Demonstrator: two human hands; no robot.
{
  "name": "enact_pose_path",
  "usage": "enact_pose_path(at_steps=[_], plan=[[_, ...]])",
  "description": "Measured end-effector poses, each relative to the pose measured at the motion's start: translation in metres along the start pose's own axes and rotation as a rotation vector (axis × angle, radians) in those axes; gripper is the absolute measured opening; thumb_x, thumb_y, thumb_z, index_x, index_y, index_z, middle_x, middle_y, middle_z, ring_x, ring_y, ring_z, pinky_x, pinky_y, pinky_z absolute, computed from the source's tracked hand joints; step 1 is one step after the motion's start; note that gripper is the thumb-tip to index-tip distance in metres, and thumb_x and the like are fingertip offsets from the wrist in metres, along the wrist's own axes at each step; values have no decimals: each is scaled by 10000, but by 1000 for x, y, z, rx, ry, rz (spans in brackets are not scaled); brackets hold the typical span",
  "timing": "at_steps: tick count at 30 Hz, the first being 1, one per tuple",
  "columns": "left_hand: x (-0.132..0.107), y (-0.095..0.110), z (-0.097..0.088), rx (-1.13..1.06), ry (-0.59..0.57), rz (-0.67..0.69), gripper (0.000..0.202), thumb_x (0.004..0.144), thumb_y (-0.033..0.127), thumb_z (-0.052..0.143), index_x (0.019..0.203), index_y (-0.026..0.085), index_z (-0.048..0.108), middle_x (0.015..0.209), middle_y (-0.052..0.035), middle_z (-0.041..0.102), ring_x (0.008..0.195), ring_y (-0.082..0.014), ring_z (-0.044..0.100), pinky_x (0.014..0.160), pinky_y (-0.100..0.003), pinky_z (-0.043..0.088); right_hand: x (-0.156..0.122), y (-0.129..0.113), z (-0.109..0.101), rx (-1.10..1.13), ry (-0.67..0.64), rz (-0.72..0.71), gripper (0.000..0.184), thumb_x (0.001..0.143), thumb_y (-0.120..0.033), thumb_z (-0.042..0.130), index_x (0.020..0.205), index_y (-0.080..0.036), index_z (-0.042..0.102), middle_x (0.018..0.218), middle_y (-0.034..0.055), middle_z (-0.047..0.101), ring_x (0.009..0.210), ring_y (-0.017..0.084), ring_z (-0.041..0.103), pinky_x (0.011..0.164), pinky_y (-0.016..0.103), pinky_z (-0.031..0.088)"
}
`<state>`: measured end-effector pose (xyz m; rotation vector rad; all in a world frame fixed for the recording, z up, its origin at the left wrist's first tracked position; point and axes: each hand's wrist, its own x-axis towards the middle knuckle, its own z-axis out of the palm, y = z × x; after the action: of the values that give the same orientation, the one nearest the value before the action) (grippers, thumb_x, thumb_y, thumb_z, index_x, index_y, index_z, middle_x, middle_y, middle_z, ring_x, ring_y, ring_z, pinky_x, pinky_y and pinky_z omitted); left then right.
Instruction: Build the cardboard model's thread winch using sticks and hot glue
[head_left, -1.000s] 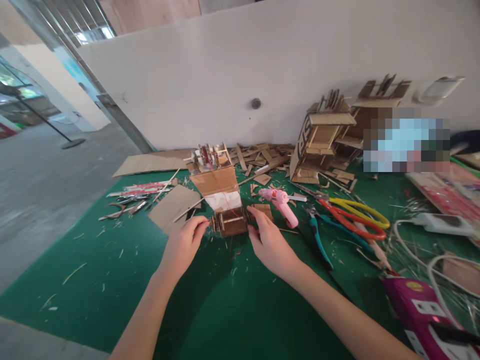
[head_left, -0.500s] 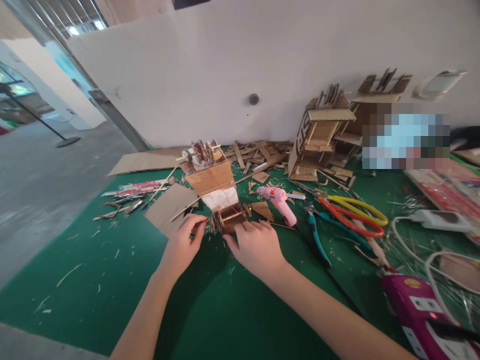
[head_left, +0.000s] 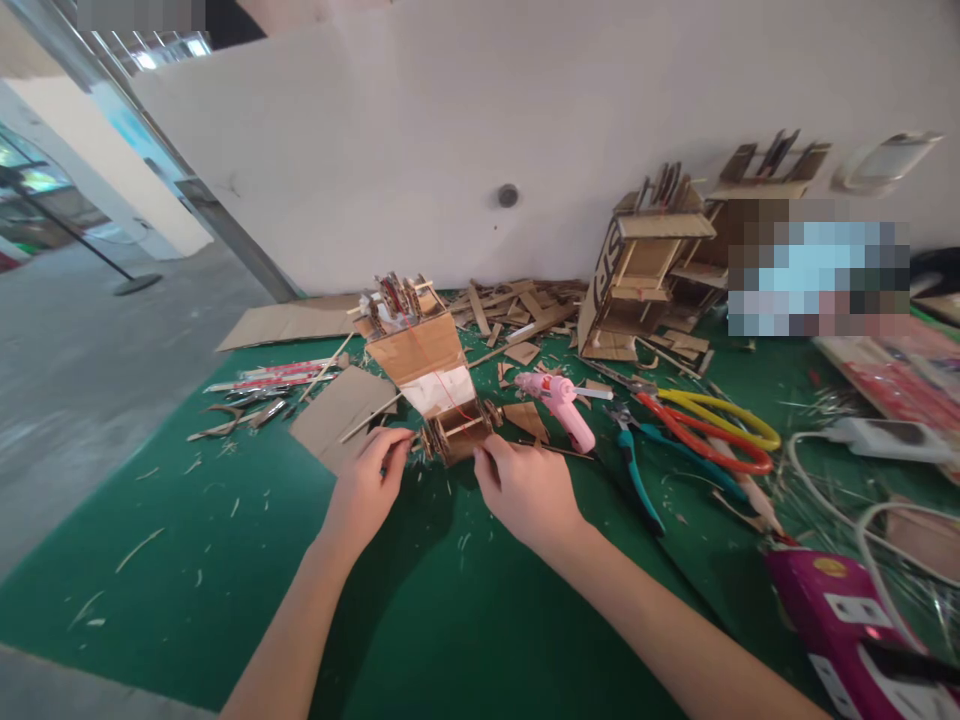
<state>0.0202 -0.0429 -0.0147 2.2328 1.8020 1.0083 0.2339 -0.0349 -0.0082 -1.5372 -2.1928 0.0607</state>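
Note:
A cardboard model (head_left: 418,352) stands on the green table, with layered cardboard discs and thin sticks on its top and small wheels on its low front part. A red thread (head_left: 442,378) runs down its face. At the model's front left, my left hand (head_left: 373,478) pinches by the wheel (head_left: 429,440), seemingly on the end of its thin stick axle; the fingertips partly hide it. My right hand (head_left: 531,488) has thumb and forefinger closed on the front right edge of the low part. Its other fingers are curled.
Right of the model lie a pink glue gun (head_left: 559,400), teal-handled pliers (head_left: 637,480) and an orange-and-yellow-handled tool (head_left: 697,440). A purple power strip (head_left: 825,600) sits at right front. Cardboard scraps (head_left: 517,305) line the wall beside another cardboard model (head_left: 649,270). A flat cardboard sheet (head_left: 330,415) lies left.
My right hand has slid right along the model's front edge, from near its middle to its right corner, uncovering more of the low part. My left hand stays at the wheel.

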Motion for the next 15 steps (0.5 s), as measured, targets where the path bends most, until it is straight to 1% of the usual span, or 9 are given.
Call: enact_pose_path(at_steps=[3,6,10,15], plan=[[0,1,1,15,-23,-13,210,941,311,429,1000,205,601,916,-48,640,764,-161,623,645,-248,491,-2,2,1,6,2,-2,263,913,-287,432,757,-190,620,621,12,687,515,149,621,481,263,174],[1,1,1,46,-45,-23,222,947,323,417,985,201,600,893,-47,634,742,-158,620,651,-252,482,-5,3,4,12,-4,-18,253,908,-277,440,755,-190,622,627,13,689,512,143,612,483,262,168],[2,0,0,88,-63,-20,225,949,309,407,983,202,602,909,-51,637,778,-170,617,677,-265,477,-8,5,8,16,-20,-27,256,904,-265,445,738,-190,624,636,16,695,519,138,615,482,276,168],[0,-1,-1,125,-134,-23,254,962,273,347,1015,206,587,959,-61,632,843,-190,628,751,-298,487,-7,7,11,-18,-45,-19,265,916,-274,427,766,-200,632,659,11,701,542,160,637,479,279,165]])
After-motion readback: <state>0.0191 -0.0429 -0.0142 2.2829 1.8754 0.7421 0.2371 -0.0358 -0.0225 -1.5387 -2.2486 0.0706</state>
